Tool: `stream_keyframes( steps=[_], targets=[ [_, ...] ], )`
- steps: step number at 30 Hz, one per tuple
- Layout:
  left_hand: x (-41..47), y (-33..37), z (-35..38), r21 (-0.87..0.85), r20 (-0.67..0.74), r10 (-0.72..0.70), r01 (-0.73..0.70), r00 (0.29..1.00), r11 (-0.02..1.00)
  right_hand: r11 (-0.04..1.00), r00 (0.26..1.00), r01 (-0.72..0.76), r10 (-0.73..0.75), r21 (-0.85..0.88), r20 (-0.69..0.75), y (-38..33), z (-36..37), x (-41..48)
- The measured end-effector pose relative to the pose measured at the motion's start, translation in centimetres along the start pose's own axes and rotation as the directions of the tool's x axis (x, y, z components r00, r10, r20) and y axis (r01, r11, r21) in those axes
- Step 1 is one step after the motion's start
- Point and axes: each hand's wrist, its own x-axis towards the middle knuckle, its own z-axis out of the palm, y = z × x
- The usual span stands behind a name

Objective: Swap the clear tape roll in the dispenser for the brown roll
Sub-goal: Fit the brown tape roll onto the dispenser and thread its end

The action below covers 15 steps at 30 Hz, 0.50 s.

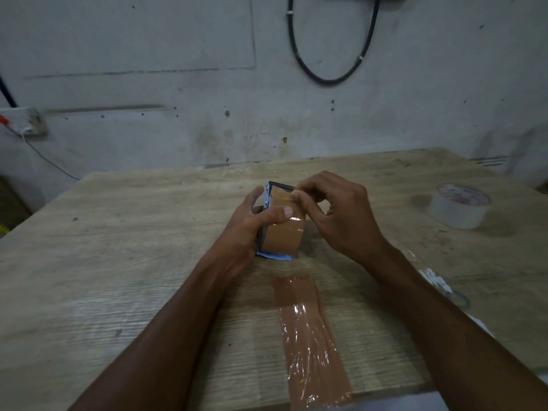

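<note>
Brown roll (pixel 284 232) sits in the dispenser (pixel 268 200) at frame centre, long axis toward the upper frame edge, cutter end away from the person. Left hand (pixel 249 229) is wrapped round the frame, thumb on the roll; right hand (pixel 335 212) pinches the tape end near the far edge. Risk: the tape end may fold onto itself or slip back. Clear roll (pixel 459 206) lies centre right on the table (pixel 118 262); a cut brown strip (pixel 308 336) is stuck lower centre.
</note>
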Motion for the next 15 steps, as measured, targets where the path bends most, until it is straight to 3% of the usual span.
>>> stream_keyframes(
  steps=[5, 11, 15],
  targets=[
    [-0.02, 0.02, 0.02, 0.000, 0.007, 0.006, -0.006, 1.000, 1.000, 0.997, 0.997, -0.067, 0.068, 0.043, -0.022, -0.02, 0.23, 0.01],
    [-0.26, 0.22, 0.35, -0.025, -0.002, -0.011, 0.011, 1.000, 1.000, 0.954, 0.976, -0.207, 0.217, 0.215, -0.024, -0.23, 0.34, 0.11],
    [-0.06, 0.13, 0.21, -0.042, -0.008, -0.017, 0.017, 1.000, 0.999, 0.945, 0.974, -0.216, 0.227, 0.244, -0.016, -0.08, 0.42, 0.25]
  ],
)
